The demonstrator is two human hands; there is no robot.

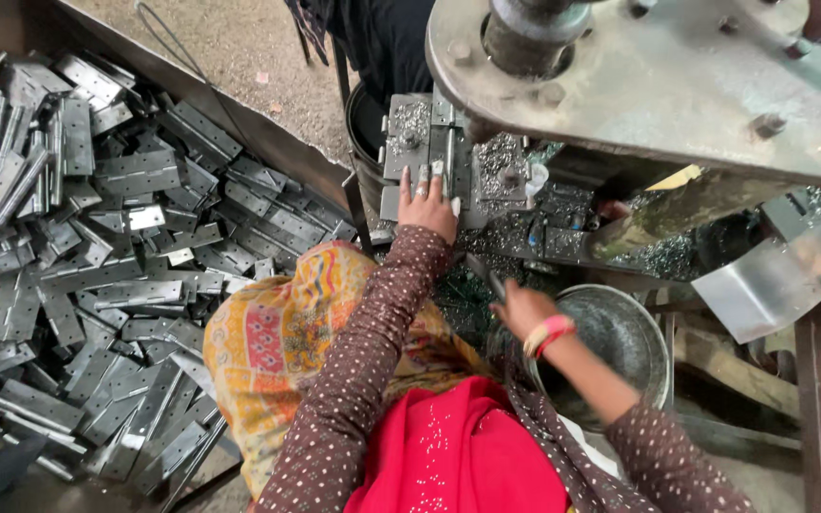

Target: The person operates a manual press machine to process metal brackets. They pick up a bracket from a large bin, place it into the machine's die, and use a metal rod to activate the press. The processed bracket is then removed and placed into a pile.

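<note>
Left hand [428, 207] lies open-fingered on the hinge [427, 152] under the press [658, 76]; right hand [517, 309], just beside the metal bowl [620, 332], grips a thin rod [485, 273].

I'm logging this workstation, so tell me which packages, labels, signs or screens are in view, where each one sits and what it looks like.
None in view: no packages, labels, signs or screens. Only bare metal shows: grey hinge plates heaped at left, and a press at top right.
</note>
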